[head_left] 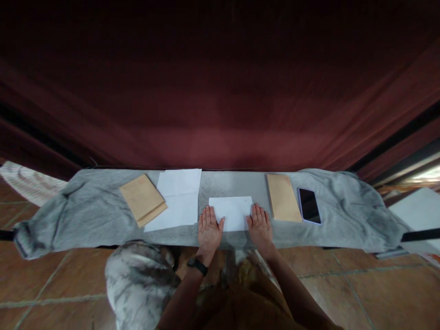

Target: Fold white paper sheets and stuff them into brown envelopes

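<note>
A small white sheet of paper [233,213], possibly folded, lies flat in front of me. My left hand [209,229] rests palm down at its left edge, fingers stretched out and thumb on the paper. At its right edge, my right hand [259,224] also lies flat with the fingers extended. Neither hand grips anything. Larger white sheets [182,197] with a visible crease lie to the left of my left hand. Partly over them sits a brown paper envelope [142,199]. Another brown envelope [283,197] is just right of my right hand.
A phone [309,205] in a light purple case lies right of the right-hand envelope. Everything rests on a narrow surface covered with a grey cloth [347,206]. A dark red panel [220,114] rises directly behind it. Tiled floor [343,284] shows below.
</note>
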### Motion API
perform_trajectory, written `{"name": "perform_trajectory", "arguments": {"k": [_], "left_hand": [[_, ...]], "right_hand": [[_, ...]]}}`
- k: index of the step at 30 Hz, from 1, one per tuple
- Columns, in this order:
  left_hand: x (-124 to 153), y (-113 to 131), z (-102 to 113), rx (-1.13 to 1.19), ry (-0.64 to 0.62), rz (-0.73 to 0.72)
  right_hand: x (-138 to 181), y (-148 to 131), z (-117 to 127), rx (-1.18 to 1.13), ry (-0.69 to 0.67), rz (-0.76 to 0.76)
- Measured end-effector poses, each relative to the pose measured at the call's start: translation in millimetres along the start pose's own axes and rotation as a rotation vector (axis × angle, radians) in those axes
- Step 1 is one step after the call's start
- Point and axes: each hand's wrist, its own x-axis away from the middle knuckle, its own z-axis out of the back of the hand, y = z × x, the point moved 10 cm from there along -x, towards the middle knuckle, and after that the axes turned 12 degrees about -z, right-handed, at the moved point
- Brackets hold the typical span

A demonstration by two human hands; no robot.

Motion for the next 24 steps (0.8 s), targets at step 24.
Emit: {"name": "perform_trajectory", "arguments": {"k": [24], "left_hand": [[0, -2, -5, -0.001, -0.037, 0.023]], "right_hand": [[16, -67, 2, -0.069, -0.058, 0.216]]}}
